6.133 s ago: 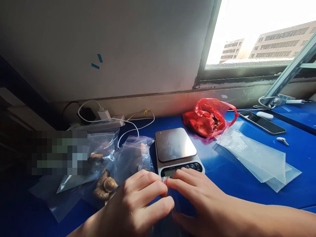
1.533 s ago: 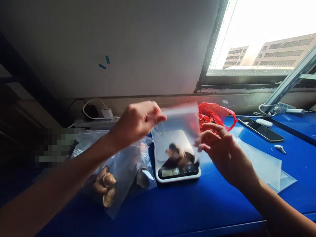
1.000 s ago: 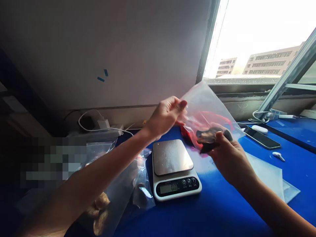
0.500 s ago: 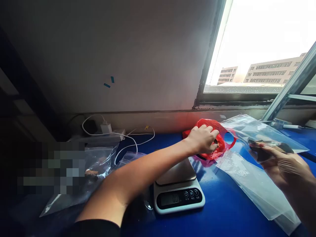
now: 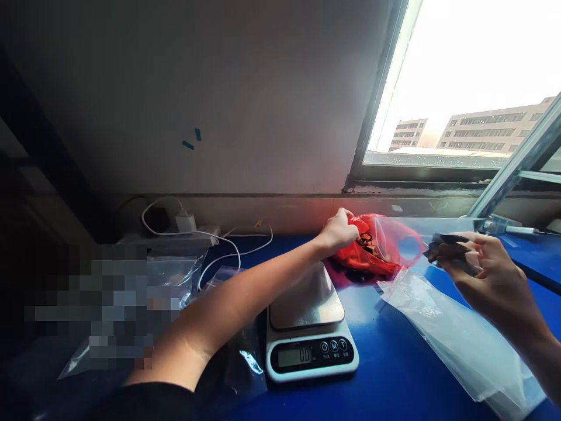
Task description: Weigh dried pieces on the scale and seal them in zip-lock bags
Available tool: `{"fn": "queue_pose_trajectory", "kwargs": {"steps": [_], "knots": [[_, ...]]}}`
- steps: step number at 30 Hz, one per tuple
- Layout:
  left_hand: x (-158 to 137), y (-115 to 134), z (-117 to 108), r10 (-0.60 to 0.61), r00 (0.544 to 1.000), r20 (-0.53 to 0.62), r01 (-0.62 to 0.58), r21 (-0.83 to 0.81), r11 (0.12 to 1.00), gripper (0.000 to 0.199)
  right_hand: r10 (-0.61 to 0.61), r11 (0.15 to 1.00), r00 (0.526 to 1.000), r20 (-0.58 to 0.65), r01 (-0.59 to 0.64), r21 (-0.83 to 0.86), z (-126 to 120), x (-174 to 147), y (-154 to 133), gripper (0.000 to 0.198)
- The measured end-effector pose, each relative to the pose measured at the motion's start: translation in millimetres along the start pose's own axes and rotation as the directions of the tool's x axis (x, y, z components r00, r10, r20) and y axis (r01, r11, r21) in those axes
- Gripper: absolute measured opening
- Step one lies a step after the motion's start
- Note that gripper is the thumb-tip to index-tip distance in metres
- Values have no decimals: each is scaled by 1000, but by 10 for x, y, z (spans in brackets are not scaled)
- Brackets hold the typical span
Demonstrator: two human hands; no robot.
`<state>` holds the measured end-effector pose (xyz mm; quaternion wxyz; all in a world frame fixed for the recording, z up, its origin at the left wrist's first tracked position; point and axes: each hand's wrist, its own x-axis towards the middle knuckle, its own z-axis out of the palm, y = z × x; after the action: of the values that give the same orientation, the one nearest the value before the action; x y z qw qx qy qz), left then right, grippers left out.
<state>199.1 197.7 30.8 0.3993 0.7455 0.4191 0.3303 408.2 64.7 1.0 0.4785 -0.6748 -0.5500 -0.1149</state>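
My left hand (image 5: 339, 229) is closed on the left rim of a red plastic bag (image 5: 390, 266). The bag's mouth is spread, and dark brown pieces (image 5: 367, 241) show inside. At the right, my right hand (image 5: 493, 269) is closed around a clear plastic bag (image 5: 442, 225) with dark pieces (image 5: 453, 252) in it. The clear bag stretches left over the red bag's right side; whether its mouth reaches inside I cannot tell. Just left of the red bag stands a white kitchen scale (image 5: 312, 351) with a bare metal plate and a lit display.
Flat clear bags (image 5: 456, 333) lie on the blue table (image 5: 372, 362) below my right hand. Filled clear bags (image 5: 173, 272) stand at the left. A white cable (image 5: 239, 252) and a power strip (image 5: 210, 235) run along the wall. A metal bar (image 5: 517, 155) slants at the right.
My left hand has shifted left to the red bag's rim, and the bag's mouth shows wider. My right hand has risen and turned, with the clear bag now drawn toward the red one.
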Motion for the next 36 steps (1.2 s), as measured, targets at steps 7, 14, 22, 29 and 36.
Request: {"fn": "queue_pose_trajectory", "kwargs": {"steps": [7,14,22,29,36], "knots": [[-62,50,-20,-35,997,-73,-2,-459,888,48,-439,810,881,174,472,-346,111,242,-126,35],[-345,86,-144,94,995,25,-68,-512,856,66,-469,779,865,176,500,-378,246,393,-369,30],[-1104,39,-659,134,984,115,-114,-163,980,62,-506,826,855,112,518,-222,262,476,-340,30],[-1952,-307,-1157,-20,997,-80,42,289,956,46,-393,886,914,-95,349,-306,203,547,-317,22],[-2193,-601,-1237,10,985,-173,56,375,925,30,-238,919,953,-186,159,-362,252,610,-302,27]]}}
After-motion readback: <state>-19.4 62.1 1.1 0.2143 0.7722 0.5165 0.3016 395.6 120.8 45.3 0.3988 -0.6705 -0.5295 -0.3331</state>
